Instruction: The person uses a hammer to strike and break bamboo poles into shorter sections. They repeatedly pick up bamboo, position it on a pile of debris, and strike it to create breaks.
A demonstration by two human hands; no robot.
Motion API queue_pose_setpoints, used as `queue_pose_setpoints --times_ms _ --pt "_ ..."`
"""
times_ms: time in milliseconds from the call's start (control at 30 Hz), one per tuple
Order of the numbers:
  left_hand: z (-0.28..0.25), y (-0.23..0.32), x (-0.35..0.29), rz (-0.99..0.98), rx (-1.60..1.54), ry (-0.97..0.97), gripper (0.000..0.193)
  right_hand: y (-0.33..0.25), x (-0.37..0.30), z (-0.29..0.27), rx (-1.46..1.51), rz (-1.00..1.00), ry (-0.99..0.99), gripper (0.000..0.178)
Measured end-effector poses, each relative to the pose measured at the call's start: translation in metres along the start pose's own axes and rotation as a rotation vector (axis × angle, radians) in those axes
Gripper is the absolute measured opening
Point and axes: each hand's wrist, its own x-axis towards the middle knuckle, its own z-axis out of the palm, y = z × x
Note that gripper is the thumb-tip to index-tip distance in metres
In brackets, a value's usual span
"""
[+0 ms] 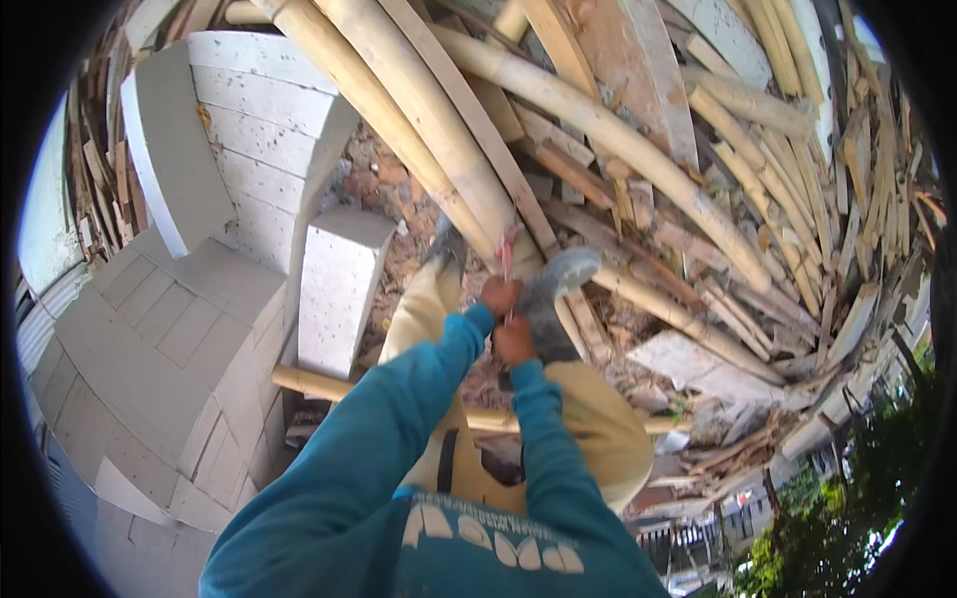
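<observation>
My left hand [500, 296] and my right hand [513, 341] are close together in front of my legs, the left one slightly farther out. Both are closed on a thin pinkish-white cord [505, 261], which runs from them to the near end of two long bamboo poles [439, 125]. Whether the cord goes all the way round the poles I cannot tell. A narrow wooden batten [469, 110] lies along the poles' right side. My grey boot [558, 289] is beside the pole ends, just right of my hands.
Light grey blocks [169, 329] are stacked on the left, with one block [344, 289] standing near my leg. Another bamboo pole [618, 140] slants across scrap timber on the right. Broken rubble [384, 189] covers the ground, and a bamboo pole [319, 384] crosses behind my hands.
</observation>
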Motion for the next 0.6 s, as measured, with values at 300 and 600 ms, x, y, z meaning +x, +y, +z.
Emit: queue_pose_setpoints --times_ms 300,600 --pt "0.000 0.041 0.034 0.192 0.411 -0.335 0.034 0.030 -0.017 0.012 -0.071 -0.215 0.081 0.022" --pt "-0.016 0.000 -0.009 -0.277 -0.571 -0.417 0.058 0.015 -0.014 -0.016 0.985 0.170 -0.124 0.017"
